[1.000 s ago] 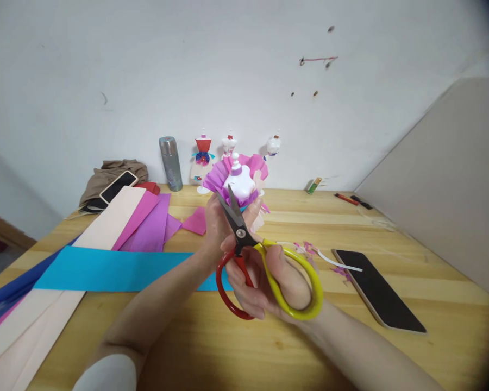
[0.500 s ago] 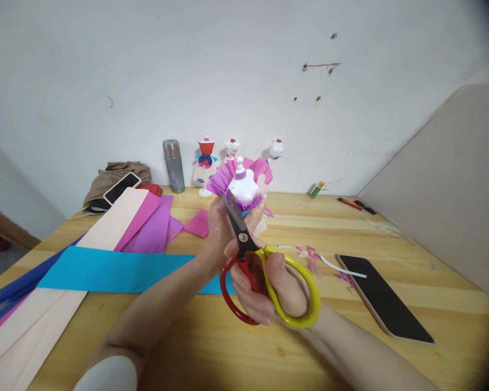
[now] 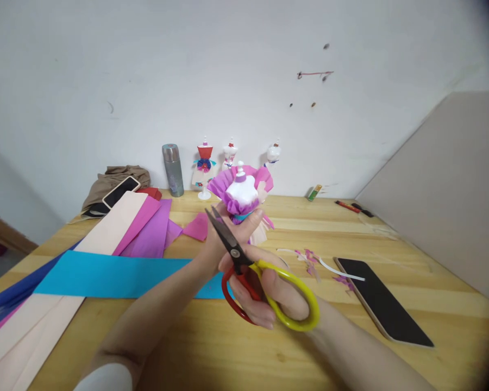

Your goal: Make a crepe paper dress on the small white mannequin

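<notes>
In my left hand (image 3: 228,233) is a small white dress-form mannequin (image 3: 243,190), held upright by its waist. Pink, purple and cream crepe paper ruffles (image 3: 222,183) flare around its shoulders, and a teal band shows at the waist. My right hand (image 3: 255,298) grips a pair of scissors (image 3: 235,254) with one red and one yellow handle. Their dark blades are slightly apart and point up and left, in front of my left wrist and clear of the paper. The lower part of the mannequin is mostly hidden by my hands.
Several decorated mannequins, one in a red bodice (image 3: 205,155), stand by the wall beside a grey flask (image 3: 173,171). Crepe paper sheets and a blue strip (image 3: 118,276) cover the left. Paper scraps (image 3: 309,259), a black phone (image 3: 383,301) and a glue stick (image 3: 314,192) lie right.
The scissors have drawn down and left, off the mannequin's front. The mannequin has tipped a little, showing more of its ruffled chest and teal waist. The view has shifted slightly.
</notes>
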### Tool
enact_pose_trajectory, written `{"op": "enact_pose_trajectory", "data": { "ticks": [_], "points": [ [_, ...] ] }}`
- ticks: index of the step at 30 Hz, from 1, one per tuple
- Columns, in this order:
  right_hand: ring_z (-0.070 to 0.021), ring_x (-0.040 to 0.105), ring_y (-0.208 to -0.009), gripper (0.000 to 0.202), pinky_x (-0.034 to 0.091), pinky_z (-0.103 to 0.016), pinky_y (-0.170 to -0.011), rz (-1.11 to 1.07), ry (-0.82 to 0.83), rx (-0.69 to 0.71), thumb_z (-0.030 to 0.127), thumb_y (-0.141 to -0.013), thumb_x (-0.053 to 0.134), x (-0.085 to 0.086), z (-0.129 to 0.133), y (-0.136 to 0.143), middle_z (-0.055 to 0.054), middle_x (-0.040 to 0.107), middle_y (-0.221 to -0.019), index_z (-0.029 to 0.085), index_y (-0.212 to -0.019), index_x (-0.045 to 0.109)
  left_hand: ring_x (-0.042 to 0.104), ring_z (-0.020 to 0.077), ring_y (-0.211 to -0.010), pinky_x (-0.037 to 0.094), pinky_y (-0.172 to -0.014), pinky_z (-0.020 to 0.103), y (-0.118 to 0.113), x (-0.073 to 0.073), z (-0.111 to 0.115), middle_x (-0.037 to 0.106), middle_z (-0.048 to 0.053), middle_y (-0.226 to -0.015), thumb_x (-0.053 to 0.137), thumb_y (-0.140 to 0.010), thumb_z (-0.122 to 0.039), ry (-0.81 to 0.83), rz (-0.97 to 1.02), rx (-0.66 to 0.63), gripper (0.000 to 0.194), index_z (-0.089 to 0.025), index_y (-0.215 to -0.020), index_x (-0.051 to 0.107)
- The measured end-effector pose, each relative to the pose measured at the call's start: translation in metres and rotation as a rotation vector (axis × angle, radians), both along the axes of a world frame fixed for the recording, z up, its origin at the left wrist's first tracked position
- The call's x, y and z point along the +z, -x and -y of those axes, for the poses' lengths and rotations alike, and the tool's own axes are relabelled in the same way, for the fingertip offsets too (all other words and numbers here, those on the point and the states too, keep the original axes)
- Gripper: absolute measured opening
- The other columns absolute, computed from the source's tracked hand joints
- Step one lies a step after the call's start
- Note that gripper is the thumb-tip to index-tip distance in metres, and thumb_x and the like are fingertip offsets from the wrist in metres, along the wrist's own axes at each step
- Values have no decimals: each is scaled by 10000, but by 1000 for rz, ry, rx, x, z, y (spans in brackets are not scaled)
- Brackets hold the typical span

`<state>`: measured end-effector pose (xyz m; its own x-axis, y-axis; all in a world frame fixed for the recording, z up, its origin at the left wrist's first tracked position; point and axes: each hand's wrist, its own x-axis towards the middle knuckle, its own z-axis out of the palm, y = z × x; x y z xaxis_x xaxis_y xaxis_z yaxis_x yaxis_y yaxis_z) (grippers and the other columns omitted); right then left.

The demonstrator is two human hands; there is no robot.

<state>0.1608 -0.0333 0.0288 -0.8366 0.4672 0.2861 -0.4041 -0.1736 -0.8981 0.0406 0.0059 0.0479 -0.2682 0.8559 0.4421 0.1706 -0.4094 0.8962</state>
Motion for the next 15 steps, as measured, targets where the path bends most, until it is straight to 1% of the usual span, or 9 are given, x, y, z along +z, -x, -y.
{"op": "enact_pose_trajectory", "data": {
  "ticks": [2,4,6,7,9,11,12,13,15],
  "points": [
    [-41,336,-374,560,299,-175,-390,108,-22,13,680,-865,677,-4,-4,-7,84,467,-555,185,-1126,665,719,234,-797,573,-793,347,3,1,-2,750,44,-757,763,-784,-317,-31,-53,16,149,-175,-770,719],
    [-55,411,-435,418,309,-174,-421,227,-81,-19,555,-875,725,-5,-9,-14,52,529,-610,185,-1065,692,651,197,-683,531,-695,321,7,4,-2,640,3,-606,739,-792,-353,-19,-97,22,235,-186,-662,637],
    [-71,479,-544,313,354,-174,-474,322,-223,-54,436,-857,769,-1,-14,-21,19,582,-716,183,-1032,714,595,169,-632,485,-619,295,12,8,-2,558,-18,-555,734,-783,-375,31,-89,-38,304,-195,-607,563],
    [-77,482,-577,321,370,-175,-493,347,-318,-62,413,-828,798,3,-16,-25,17,583,-739,183,-1037,720,595,166,-643,477,-610,288,14,10,-2,561,-16,-571,737,-774,-377,56,-63,-92,306,-194,-610,555],
    [-86,450,-575,413,370,-179,-489,407,-511,-27,428,-776,844,16,-21,-34,36,559,-701,184,-1087,726,634,180,-716,500,-646,288,19,13,-2,626,6,-656,756,-752,-377,96,13,-212,266,-179,-670,598],
    [-109,497,-620,411,412,-200,-538,443,-710,-81,439,-764,860,30,-25,-44,10,618,-731,186,-1067,746,686,211,-809,540,-710,307,25,14,-4,703,42,-783,798,-722,-371,135,103,-323,268,-158,-808,659],
    [-125,530,-649,396,443,-219,-572,456,-785,-97,449,-774,853,37,-28,-51,-12,656,-770,191,-1059,756,708,231,-855,556,-735,319,29,14,-5,731,62,-845,825,-706,-373,155,145,-382,324,-151,-885,673],
    [-141,563,-661,377,467,-237,-589,448,-825,-120,468,-795,832,42,-30,-58,-29,683,-795,201,-1054,765,725,253,-901,571,-752,331,32,14,-6,750,83,-900,852,-691,-383,172,183,-449,397,-147,-956,675],
    [-174,605,-650,348,500,-268,-575,453,-821,-160,508,-840,777,49,-35,-73,-45,707,-781,238,-1061,781,743,297,-980,593,-776,353,40,12,-9,770,119,-974,888,-676,-417,192,243,-581,518,-144,-1057,667]
  ]
}}
